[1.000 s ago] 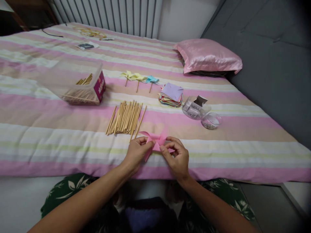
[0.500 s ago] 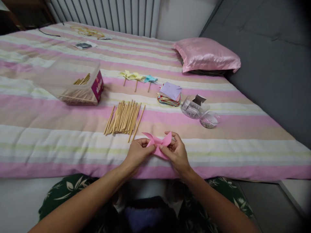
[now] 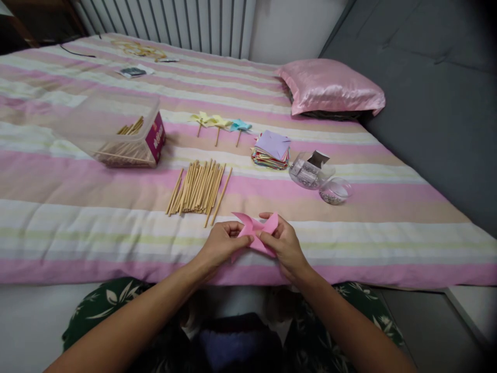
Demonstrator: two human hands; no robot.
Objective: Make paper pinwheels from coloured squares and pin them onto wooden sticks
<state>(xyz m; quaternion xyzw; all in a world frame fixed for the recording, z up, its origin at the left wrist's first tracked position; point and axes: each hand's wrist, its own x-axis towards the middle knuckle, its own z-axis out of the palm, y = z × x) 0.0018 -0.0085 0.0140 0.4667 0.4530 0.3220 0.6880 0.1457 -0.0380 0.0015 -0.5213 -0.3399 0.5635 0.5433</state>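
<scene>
A pink folded paper pinwheel [image 3: 256, 229] is held just above the near edge of the striped bed [image 3: 77, 217]. My left hand [image 3: 221, 243] pinches its left side and my right hand [image 3: 282, 244] pinches its right side, with the thumbs meeting at the paper's middle. A loose row of wooden sticks [image 3: 198, 187] lies a little beyond my left hand. Farther back lie finished pinwheels on sticks, two yellow [image 3: 209, 121] and one blue [image 3: 239, 126].
A stack of coloured paper squares [image 3: 272, 150] sits mid-bed, with a clear round tub [image 3: 308, 172] and its lid [image 3: 336, 190] to the right. A clear plastic box [image 3: 112, 129] with more sticks stands at the left. A pink pillow [image 3: 330, 87] lies at the back right.
Both hands have kept hold of the pink paper and turned and folded it; its flaps now point up and to the right more than before.
</scene>
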